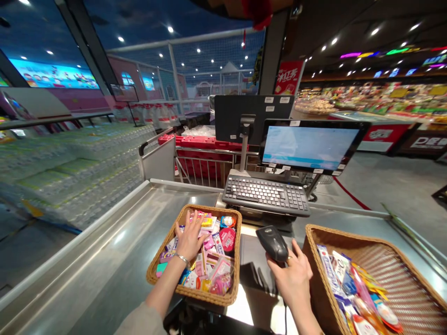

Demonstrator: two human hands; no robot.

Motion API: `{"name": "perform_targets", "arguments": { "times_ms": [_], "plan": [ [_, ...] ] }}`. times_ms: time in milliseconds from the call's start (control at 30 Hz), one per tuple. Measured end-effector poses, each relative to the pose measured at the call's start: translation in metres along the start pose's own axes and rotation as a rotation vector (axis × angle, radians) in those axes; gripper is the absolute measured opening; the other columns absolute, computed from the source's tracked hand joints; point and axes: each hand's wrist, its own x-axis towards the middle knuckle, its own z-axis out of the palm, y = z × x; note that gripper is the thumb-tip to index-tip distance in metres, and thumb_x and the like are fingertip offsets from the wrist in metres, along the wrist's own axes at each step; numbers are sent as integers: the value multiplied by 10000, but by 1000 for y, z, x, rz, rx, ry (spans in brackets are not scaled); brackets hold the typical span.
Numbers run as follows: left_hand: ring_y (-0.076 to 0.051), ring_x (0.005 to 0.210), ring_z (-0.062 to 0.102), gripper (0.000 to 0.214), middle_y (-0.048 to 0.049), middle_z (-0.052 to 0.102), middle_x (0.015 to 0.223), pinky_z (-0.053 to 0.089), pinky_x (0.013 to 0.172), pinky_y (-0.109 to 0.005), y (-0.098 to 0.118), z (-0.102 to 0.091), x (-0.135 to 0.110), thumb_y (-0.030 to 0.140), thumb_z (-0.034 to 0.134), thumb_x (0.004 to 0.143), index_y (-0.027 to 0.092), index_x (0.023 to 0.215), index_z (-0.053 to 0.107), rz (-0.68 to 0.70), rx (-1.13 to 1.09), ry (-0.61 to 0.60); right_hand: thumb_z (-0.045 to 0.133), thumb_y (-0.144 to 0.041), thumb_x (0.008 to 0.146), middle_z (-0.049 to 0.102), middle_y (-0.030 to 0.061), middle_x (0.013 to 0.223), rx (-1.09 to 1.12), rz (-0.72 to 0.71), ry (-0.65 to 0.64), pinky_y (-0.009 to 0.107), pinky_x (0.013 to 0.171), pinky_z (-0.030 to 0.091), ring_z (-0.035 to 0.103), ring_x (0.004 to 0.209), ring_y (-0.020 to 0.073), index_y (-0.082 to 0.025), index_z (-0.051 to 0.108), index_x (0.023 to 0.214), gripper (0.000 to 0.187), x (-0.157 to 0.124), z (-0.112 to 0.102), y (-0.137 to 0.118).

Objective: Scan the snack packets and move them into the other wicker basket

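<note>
My left hand (190, 237) reaches into a wicker basket (167, 246) full of small pink and colourful packets, fingers spread flat on the packets. A thin bracelet sits on that wrist. My right hand (292, 274) is closed round the handle of a black barcode scanner (273, 242), held over the dark counter pad between the two baskets. A second wicker basket (391, 260) on the right holds several snack packets along its left side.
A keyboard (266, 194) and a lit till screen (309, 146) stand behind the baskets, with a second monitor (251, 114) facing away. The steel checkout counter (111, 260) runs left. Stacked bottled water (66, 172) fills the left; red shopping trolleys (199, 153) sit behind.
</note>
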Motion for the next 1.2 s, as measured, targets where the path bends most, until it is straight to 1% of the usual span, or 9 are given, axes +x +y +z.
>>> {"name": "perform_targets", "arguments": {
  "times_ms": [200, 367, 500, 700, 833, 933, 1067, 1200],
  "plan": [
    [-357, 1485, 131, 569, -104, 277, 1582, 50, 1094, -751, -22, 9, 8, 405, 534, 901, 281, 1444, 419, -29, 23, -48, 588, -506, 698, 694, 128, 1113, -22, -48, 4, 550, 1087, 270, 451, 1291, 329, -215, 726, 812, 342, 3, 7, -2],
    [-356, 1485, 131, 477, -97, 283, 1584, 20, 1089, -752, -37, 16, 20, 379, 540, 899, 313, 1371, 513, -6, 54, -94, 588, -517, 679, 694, 126, 1085, -15, -10, 21, 549, 1073, 280, 462, 1266, 338, -219, 719, 823, 357, 7, 12, -5],
    [-370, 1481, 138, 456, -97, 289, 1583, -7, 1084, -751, -45, 26, 30, 391, 593, 870, 330, 1322, 565, 28, 64, -153, 592, -532, 663, 685, 121, 1101, -11, 6, 12, 537, 1082, 269, 465, 1250, 340, -218, 719, 827, 377, 8, 15, -5],
    [-381, 1472, 171, 350, -74, 376, 1545, -18, 1063, -771, -50, 34, 37, 404, 599, 870, 357, 1214, 646, 23, 18, -163, 600, -548, 652, 681, 109, 1122, -16, 14, -5, 541, 1099, 241, 440, 1277, 344, -220, 728, 831, 395, 10, 17, -4],
    [-354, 1472, 194, 268, -32, 442, 1507, -37, 1074, -761, -52, 36, 37, 377, 547, 909, 363, 1140, 681, 32, 5, -133, 610, -543, 647, 678, 108, 1134, -23, 13, -9, 548, 1094, 247, 440, 1277, 346, -222, 731, 843, 395, 10, 16, -4],
    [-332, 1470, 214, 266, -22, 470, 1488, -50, 1083, -750, -52, 36, 36, 359, 500, 935, 357, 1129, 681, 58, -1, -116, 607, -534, 656, 671, 111, 1151, -31, 12, -6, 553, 1093, 248, 439, 1274, 345, -221, 730, 860, 393, 10, 16, -3],
    [-319, 1473, 211, 287, -53, 458, 1497, -60, 1092, -735, -49, 31, 35, 347, 455, 953, 306, 1138, 670, 71, -25, -110, 611, -528, 648, 670, 109, 1158, -29, 14, -8, 544, 1090, 259, 449, 1257, 344, -222, 730, 858, 390, 10, 15, -1],
    [-321, 1473, 208, 325, -66, 449, 1501, -33, 1092, -740, -43, 21, 35, 343, 382, 976, 270, 1099, 673, -10, -98, -161, 599, -535, 654, 677, 103, 1148, -19, 24, -14, 542, 1096, 252, 442, 1265, 345, -218, 732, 861, 401, 9, 13, -1]
  ]
}}
